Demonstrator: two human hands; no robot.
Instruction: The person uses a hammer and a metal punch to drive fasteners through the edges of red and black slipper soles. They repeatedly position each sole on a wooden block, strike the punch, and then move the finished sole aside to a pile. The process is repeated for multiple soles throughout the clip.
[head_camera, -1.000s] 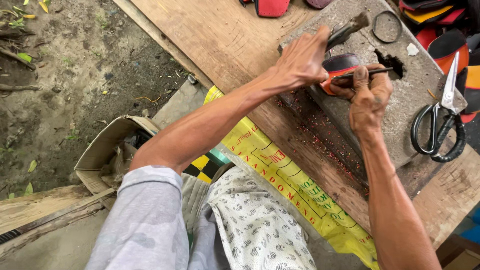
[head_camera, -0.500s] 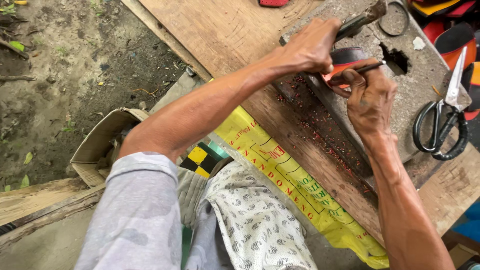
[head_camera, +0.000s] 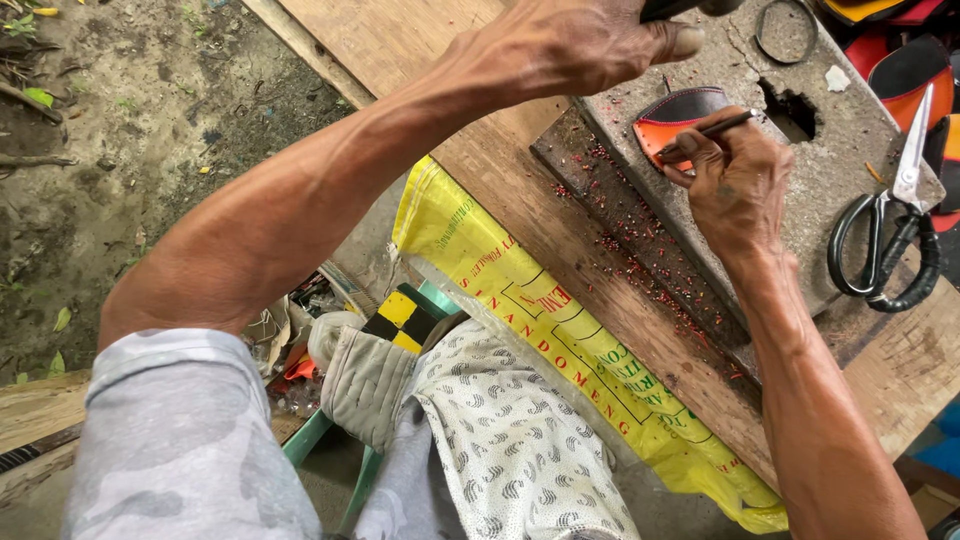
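I am pinching a thin dark metal punch (head_camera: 712, 127) in my right hand (head_camera: 735, 185), its tip on the orange-and-black sole piece (head_camera: 672, 120) lying on the pitted grey stone block (head_camera: 830, 170) for firm backing. My left hand (head_camera: 570, 45) is fisted around a dark tool handle (head_camera: 672, 8), raised above it.

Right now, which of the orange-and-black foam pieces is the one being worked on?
The orange-and-black piece lying on the grey block, under the thin punch in the right hand; the others sit piled at the top right.
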